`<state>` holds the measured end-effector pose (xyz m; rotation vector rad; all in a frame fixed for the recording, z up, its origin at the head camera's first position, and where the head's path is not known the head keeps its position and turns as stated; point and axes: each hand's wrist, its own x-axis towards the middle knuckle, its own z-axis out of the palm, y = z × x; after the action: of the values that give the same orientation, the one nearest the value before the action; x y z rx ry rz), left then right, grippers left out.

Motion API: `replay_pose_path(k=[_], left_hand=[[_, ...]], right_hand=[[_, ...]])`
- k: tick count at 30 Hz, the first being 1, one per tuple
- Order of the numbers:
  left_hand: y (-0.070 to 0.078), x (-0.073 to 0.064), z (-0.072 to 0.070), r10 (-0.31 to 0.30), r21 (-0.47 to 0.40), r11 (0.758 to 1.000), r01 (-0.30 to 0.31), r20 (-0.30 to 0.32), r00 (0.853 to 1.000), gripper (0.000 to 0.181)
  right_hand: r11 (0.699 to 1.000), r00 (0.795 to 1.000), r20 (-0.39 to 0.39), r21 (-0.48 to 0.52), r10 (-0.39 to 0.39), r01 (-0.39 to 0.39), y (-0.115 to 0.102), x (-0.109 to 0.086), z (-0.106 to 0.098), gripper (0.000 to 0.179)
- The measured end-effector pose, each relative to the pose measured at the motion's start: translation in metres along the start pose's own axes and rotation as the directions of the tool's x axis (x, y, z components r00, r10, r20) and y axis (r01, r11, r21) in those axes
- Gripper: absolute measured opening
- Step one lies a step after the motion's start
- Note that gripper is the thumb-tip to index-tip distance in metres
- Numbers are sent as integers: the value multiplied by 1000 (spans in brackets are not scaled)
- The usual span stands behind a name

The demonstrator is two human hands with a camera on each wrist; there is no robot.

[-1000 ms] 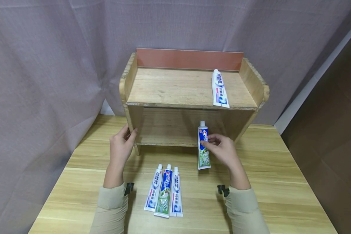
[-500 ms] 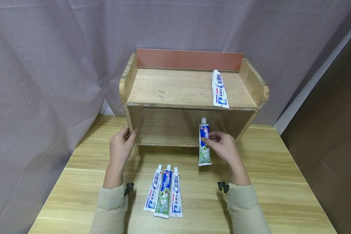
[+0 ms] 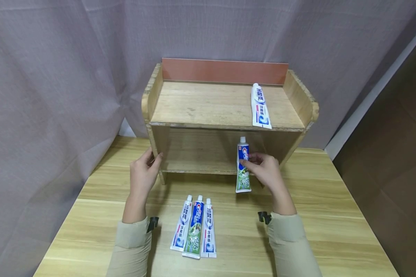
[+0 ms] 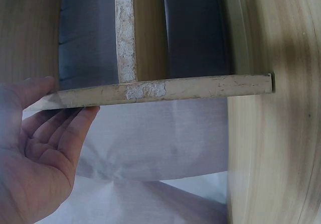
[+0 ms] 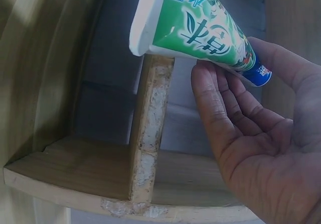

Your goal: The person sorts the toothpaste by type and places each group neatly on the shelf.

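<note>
A two-tier wooden shelf (image 3: 201, 104) stands at the back of the table. My left hand (image 3: 144, 171) pinches the front edge of its left side panel (image 4: 190, 88), thumb on one face and fingers on the other. With my right hand (image 3: 264, 169) I hold a blue-and-green toothpaste tube (image 3: 243, 181) between thumb and fingers, cap up, in front of the lower tier's right half. In the right wrist view the tube's crimped end (image 5: 145, 23) is close to the camera. A white toothpaste tube (image 3: 260, 107) lies on the upper tier, toward the right.
Nearer me on the table (image 3: 315, 238), two white toothpaste tubes (image 3: 181, 227) (image 3: 209, 231) flank a blue-and-green one (image 3: 194, 231), caps pointing to the shelf. A grey curtain (image 3: 72, 77) hangs behind. A dark brown panel (image 3: 391, 161) stands at the right.
My right hand has moved slightly up and toward the shelf with the blue-and-green toothpaste tube. The left hand keeps its place on the side panel.
</note>
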<state>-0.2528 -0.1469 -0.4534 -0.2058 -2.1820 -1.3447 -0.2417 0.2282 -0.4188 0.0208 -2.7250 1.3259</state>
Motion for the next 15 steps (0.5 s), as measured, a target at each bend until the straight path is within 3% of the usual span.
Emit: replay_pose_path(k=[15], left_hand=[[-1,0,0,2,7,1000,-2,1,1000,25]], right_hand=[[999,999,-39,-49,-8,6,2,13,-7,50]])
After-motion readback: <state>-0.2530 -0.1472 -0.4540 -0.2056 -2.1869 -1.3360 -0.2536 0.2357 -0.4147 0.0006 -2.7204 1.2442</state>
